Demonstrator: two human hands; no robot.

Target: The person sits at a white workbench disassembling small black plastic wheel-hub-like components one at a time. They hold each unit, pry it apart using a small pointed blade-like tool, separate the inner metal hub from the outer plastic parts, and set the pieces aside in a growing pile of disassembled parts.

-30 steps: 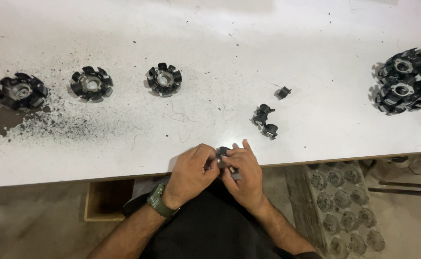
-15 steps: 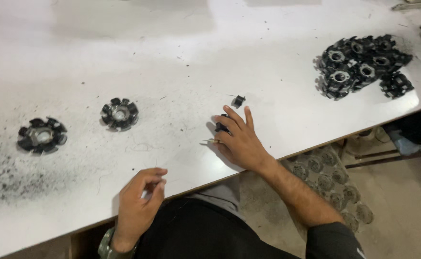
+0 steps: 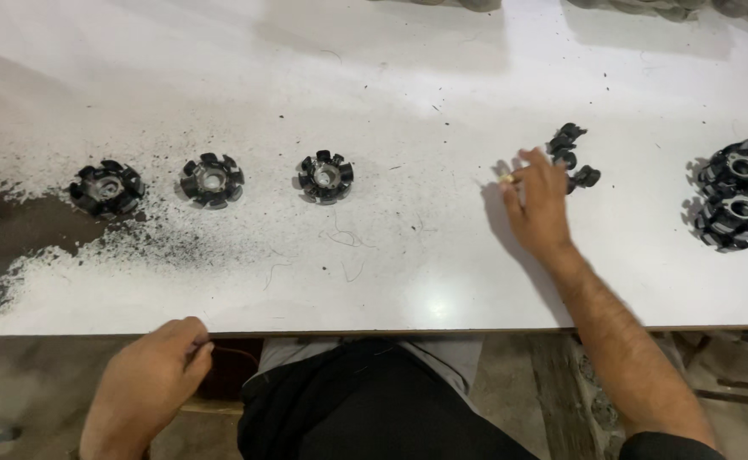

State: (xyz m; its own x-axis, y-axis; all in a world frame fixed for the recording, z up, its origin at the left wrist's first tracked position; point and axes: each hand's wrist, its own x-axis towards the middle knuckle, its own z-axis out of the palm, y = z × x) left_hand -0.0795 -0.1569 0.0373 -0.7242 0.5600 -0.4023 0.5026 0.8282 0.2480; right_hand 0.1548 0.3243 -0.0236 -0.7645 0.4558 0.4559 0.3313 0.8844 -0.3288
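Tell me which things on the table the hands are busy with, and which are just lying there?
Busy with: small black pieces at the right hand.

Just lying there: three black toothed wheels in a row, stacked wheels at right, dark dust.

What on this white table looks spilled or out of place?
Dark powdery grit is spilled across the left of the white table, thickest at the left edge, spreading under the leftmost black ring-shaped part.
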